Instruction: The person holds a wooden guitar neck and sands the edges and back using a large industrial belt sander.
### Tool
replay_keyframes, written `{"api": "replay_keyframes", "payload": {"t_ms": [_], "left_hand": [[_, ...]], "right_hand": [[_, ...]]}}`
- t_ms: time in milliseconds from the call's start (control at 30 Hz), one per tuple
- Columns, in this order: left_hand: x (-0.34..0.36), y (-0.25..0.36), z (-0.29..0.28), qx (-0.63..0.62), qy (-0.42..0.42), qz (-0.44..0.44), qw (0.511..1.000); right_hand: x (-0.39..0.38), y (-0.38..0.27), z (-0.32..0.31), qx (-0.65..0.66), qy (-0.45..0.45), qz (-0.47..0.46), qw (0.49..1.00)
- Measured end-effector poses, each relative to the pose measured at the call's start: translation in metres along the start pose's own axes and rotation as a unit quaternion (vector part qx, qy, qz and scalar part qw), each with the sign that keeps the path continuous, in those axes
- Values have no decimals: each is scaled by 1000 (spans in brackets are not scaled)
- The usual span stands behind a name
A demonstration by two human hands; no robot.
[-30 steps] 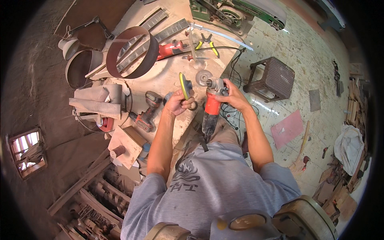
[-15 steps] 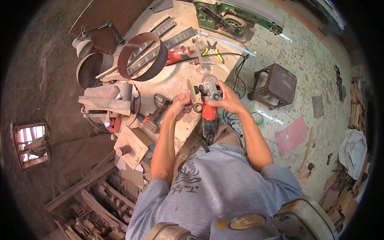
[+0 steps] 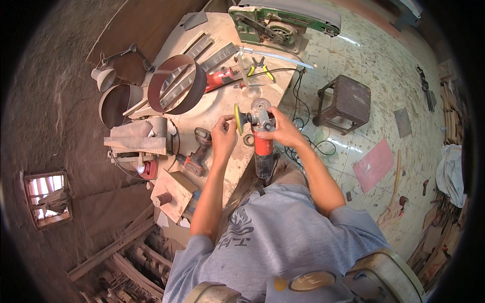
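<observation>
The right hand (image 3: 284, 130) wraps the head of a red grinder (image 3: 263, 147) near the bench (image 3: 218, 102) edge; the left hand (image 3: 224, 136) bends its fingers narrowly by the yellow-edged pad (image 3: 238, 119), grip unclear. Probably heavy and rigid, the grinder suits a body hold. A cordless drill (image 3: 198, 154) crowds the left; pliers (image 3: 261, 68) lie beyond.

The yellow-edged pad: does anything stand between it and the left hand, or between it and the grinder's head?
Nothing visible does. The left hand is at the yellow-edged pad, touching or nearly so; on its other side, the dark hub seems to meet the grinder's head. A ring shows lower, outside both gaps.
</observation>
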State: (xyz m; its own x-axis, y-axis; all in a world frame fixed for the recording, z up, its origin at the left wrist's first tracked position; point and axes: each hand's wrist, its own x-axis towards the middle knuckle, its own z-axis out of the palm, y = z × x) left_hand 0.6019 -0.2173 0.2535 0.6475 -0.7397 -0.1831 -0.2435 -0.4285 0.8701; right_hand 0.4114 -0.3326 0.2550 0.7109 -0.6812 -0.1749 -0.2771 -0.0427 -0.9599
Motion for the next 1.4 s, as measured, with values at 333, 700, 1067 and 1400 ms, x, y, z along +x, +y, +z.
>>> {"api": "replay_keyframes", "payload": {"t_ms": [333, 700, 1067, 1400], "left_hand": [[-23, 19, 8, 8, 66, 154, 986], [-29, 23, -4, -12, 29, 152, 988], [-35, 29, -2, -67, 12, 156, 985], [-27, 37, -12, -132, -26, 83, 987]], "right_hand": [[-11, -13, 6, -36, 53, 9, 998], [-12, -22, 5, -84, 84, -14, 993], [-11, -21, 6, -85, 73, 18, 993], [-16, -33, 4, -89, 78, 10, 993]]}}
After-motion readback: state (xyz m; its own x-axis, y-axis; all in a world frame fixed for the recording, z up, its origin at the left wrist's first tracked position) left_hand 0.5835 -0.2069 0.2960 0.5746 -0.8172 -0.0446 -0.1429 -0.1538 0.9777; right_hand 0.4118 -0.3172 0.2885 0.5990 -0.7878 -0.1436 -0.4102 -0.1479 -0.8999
